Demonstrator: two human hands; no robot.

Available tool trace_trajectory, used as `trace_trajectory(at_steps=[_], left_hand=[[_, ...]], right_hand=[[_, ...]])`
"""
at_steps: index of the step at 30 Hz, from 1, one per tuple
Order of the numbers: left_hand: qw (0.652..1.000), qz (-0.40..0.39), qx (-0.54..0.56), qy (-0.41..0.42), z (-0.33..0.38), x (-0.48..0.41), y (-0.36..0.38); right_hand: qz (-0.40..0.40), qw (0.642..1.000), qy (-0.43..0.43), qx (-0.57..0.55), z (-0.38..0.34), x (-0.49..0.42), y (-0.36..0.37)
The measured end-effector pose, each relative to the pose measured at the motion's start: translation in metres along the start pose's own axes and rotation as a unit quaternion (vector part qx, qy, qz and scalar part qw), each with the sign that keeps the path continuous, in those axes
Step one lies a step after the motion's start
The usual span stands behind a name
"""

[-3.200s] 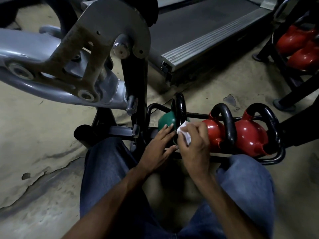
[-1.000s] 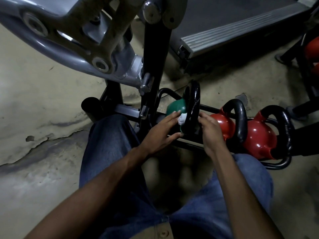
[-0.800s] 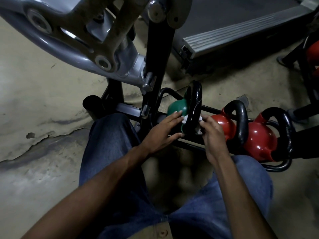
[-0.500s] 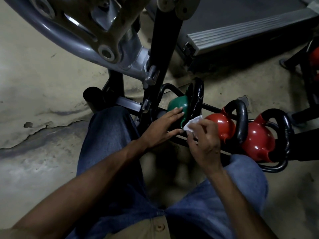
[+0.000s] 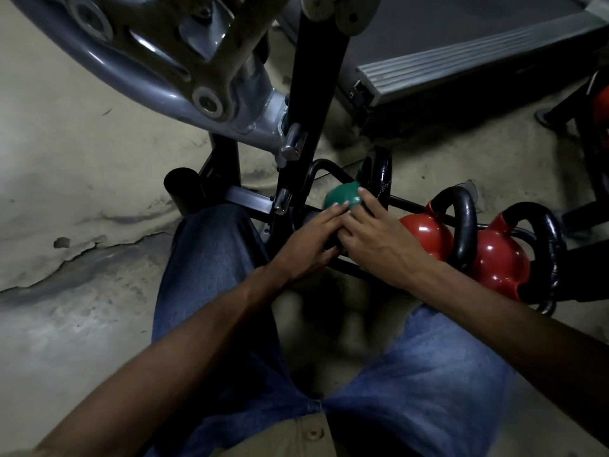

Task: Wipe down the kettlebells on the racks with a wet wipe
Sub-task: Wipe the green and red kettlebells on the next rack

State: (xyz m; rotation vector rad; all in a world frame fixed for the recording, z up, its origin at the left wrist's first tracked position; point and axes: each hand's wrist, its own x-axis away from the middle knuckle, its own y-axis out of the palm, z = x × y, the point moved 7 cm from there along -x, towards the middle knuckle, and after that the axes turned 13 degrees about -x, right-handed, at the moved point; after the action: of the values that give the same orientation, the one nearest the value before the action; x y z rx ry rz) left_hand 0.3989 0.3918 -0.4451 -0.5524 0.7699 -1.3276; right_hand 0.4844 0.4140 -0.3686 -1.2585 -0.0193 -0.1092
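A green kettlebell [image 5: 339, 197] with a black handle [image 5: 382, 179] sits at the left end of a low black rack [image 5: 407, 205]. Two red kettlebells [image 5: 425, 232] [image 5: 497, 262] with black handles sit to its right. My left hand [image 5: 309, 242] rests on the near side of the green kettlebell, fingers straight. My right hand [image 5: 375, 239] lies flat over the same kettlebell beside the handle, its index fingertip on the green ball. No wet wipe shows; whatever lies under my right hand is hidden.
A grey machine arm [image 5: 164, 61] and a black post [image 5: 313, 94] hang close above the rack's left end. A treadmill deck [image 5: 461, 54] lies behind. Another dark rack [image 5: 593, 133] with red weights stands at the far right. My knees in blue jeans flank the rack.
Half a second ago my right hand pinched the white wipe beside the handle. It has since moved left onto the green ball and flattened, and the wipe is out of sight. My left hand stayed put.
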Motion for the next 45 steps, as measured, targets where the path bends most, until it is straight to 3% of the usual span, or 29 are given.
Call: trace_trajectory(at_steps=[3,5,9,12,15,18,22,24,26,29,38,41,43,45], left_hand=[[1.000,-0.010,-0.002,0.009,-0.005,-0.001,0.003],[1.000,-0.017,-0.009,0.007,-0.008,-0.001,0.004],[1.000,-0.019,-0.019,0.004,-0.010,-0.001,0.006],[1.000,-0.020,-0.024,0.000,-0.010,-0.001,0.006],[0.999,-0.018,-0.030,-0.001,-0.009,-0.001,0.006],[0.999,-0.017,-0.029,-0.009,-0.009,-0.001,0.006],[1.000,-0.008,-0.019,-0.007,-0.008,-0.001,0.005],[1.000,-0.003,-0.011,0.001,-0.007,-0.001,0.005],[1.000,-0.007,-0.003,0.002,-0.005,-0.002,0.004],[1.000,-0.011,0.001,-0.001,-0.002,-0.001,0.002],[0.999,0.037,0.013,0.016,0.013,0.001,-0.003],[0.998,0.057,0.016,0.017,0.016,0.000,-0.006],[0.998,0.057,0.015,0.014,0.014,-0.001,-0.007],[0.998,0.052,0.017,0.011,0.012,-0.001,-0.006]], right_hand=[[0.072,0.996,-0.054,0.012,-0.012,0.018,-0.003],[0.129,0.991,-0.039,0.015,-0.013,0.030,0.000],[0.234,0.970,0.067,-0.020,-0.015,0.050,0.002],[0.295,0.920,0.203,-0.156,-0.012,0.059,0.005],[0.343,0.809,0.340,-0.335,-0.007,0.070,0.012],[0.369,0.673,0.415,-0.489,0.007,0.078,0.031],[0.329,0.462,0.424,-0.706,0.035,0.067,0.059],[0.288,0.401,0.408,-0.768,0.043,0.055,0.062],[0.239,0.389,0.400,-0.795,0.047,0.045,0.060],[0.204,0.402,0.385,-0.805,0.049,0.041,0.057],[0.308,0.356,0.396,-0.788,0.038,0.079,0.057],[0.366,0.320,0.422,-0.765,0.044,0.072,0.047],[0.408,0.338,0.433,-0.729,0.055,0.064,0.032],[0.426,0.405,0.442,-0.678,0.068,0.055,0.019]])
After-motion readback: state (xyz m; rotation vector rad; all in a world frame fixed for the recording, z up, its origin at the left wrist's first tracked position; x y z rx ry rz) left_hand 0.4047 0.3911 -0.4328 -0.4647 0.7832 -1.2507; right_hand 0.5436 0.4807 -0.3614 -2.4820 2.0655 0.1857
